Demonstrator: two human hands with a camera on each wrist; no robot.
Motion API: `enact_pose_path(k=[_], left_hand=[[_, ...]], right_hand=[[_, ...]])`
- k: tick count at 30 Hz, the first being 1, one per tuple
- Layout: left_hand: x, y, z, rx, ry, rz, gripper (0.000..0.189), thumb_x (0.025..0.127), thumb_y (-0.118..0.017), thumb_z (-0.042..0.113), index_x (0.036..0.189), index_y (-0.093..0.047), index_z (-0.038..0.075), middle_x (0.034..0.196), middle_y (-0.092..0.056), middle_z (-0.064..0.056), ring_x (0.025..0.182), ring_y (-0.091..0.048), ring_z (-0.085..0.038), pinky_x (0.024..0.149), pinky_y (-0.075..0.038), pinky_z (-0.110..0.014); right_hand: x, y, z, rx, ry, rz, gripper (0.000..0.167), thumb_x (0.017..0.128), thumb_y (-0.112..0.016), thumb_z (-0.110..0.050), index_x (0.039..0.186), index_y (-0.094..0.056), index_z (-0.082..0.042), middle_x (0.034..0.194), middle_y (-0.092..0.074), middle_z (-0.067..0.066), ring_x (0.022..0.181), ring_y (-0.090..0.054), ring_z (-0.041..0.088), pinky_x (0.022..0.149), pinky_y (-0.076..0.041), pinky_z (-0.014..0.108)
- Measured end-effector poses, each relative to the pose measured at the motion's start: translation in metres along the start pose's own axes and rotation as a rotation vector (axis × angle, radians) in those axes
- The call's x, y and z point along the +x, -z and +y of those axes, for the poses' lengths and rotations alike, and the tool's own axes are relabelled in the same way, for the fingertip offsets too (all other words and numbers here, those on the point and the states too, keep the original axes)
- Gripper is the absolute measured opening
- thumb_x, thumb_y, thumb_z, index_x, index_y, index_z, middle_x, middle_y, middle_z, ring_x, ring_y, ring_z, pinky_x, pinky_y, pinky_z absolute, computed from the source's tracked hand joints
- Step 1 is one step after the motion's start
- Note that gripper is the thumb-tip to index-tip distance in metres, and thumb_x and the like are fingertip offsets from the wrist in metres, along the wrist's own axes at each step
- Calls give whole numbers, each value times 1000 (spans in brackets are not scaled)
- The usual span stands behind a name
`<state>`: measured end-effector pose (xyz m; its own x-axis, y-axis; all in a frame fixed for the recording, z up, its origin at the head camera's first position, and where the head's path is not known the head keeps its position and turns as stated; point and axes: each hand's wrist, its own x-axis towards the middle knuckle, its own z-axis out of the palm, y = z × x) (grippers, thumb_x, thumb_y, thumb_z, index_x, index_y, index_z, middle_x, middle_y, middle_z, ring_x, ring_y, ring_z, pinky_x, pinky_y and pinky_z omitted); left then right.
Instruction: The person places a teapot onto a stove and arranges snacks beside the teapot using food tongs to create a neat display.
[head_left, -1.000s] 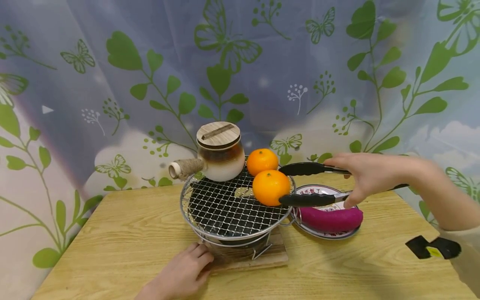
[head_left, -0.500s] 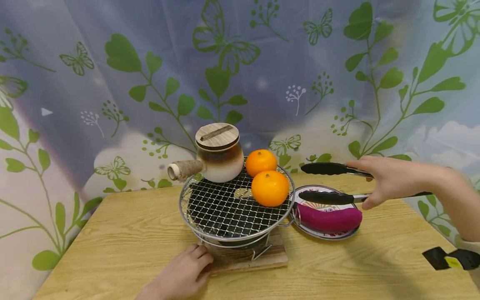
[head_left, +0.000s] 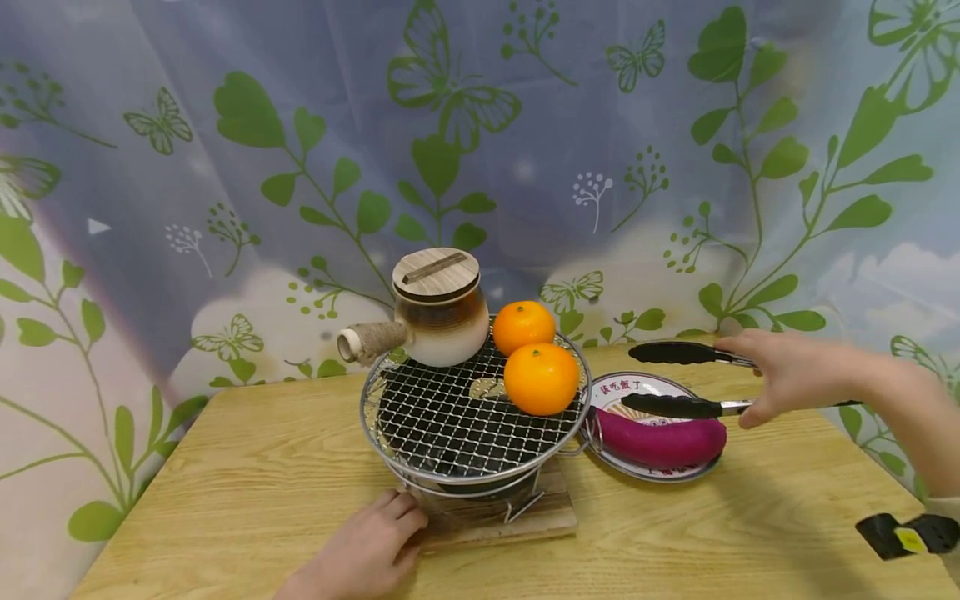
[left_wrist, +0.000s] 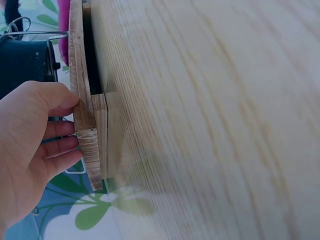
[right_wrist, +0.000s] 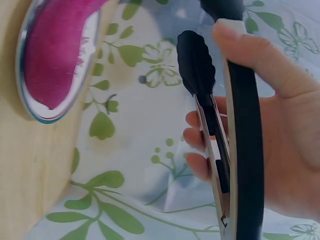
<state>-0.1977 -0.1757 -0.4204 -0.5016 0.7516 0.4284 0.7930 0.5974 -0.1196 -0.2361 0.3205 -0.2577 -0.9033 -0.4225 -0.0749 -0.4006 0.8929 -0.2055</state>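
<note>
My right hand [head_left: 798, 371] holds black-tipped metal tongs [right_wrist: 245, 135], fingers and thumb on opposite arms. The tong arms are spread with nothing between them, over a plate [head_left: 652, 477] with a purple eggplant-like vegetable [head_left: 663, 442]. Two oranges lie on a round wire grill rack [head_left: 450, 433]: a front orange [head_left: 542, 379] and a back orange [head_left: 524, 328]. My left hand [head_left: 367, 542] grips the near left corner of the wooden board [left_wrist: 82, 107] beneath the grill, fingertips at its edge in the left wrist view.
A lidded clay pot [head_left: 441, 321] with a twine-wrapped handle stands at the back left of the rack. The wooden table [head_left: 225, 483] extends to both sides. Behind it hangs a leaf-patterned cloth [head_left: 300, 167].
The tongs have come away from the front orange and moved right and slightly down, over the plate. Both oranges stay on the rack. My left hand has kept its place.
</note>
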Motion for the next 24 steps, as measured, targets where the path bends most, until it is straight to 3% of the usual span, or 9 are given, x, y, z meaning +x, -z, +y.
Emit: enact_pose_path(k=[5,14,24], left_hand=[[-1,0,-1,1,4,-7,18,72,-69,17,89,-64,12,91,-58,0,86,-54,-17,77,-49,-32],[-2,0,-1,11,-6,10,18,72,-69,18,88,-63,12,90,-57,1,85,-53,-16,76,-49,-31],[-1,2,0,22,-25,7,18,73,-69,15,89,-63,10,91,-57,0,85,-53,-17,76,-48,-31]], right_hand=[[5,-15,2,-34,7,-13,100,62,-81,-40,134,-35,10,133,-32,38,118,-33,55,86,-39,62],[13,-32,3,-63,31,-46,94,61,-82,-38,130,-40,11,124,-45,30,103,-52,41,73,-49,47],[19,-42,4,-87,30,-98,89,57,-84,-33,125,-46,11,118,-49,29,102,-51,42,76,-48,49]])
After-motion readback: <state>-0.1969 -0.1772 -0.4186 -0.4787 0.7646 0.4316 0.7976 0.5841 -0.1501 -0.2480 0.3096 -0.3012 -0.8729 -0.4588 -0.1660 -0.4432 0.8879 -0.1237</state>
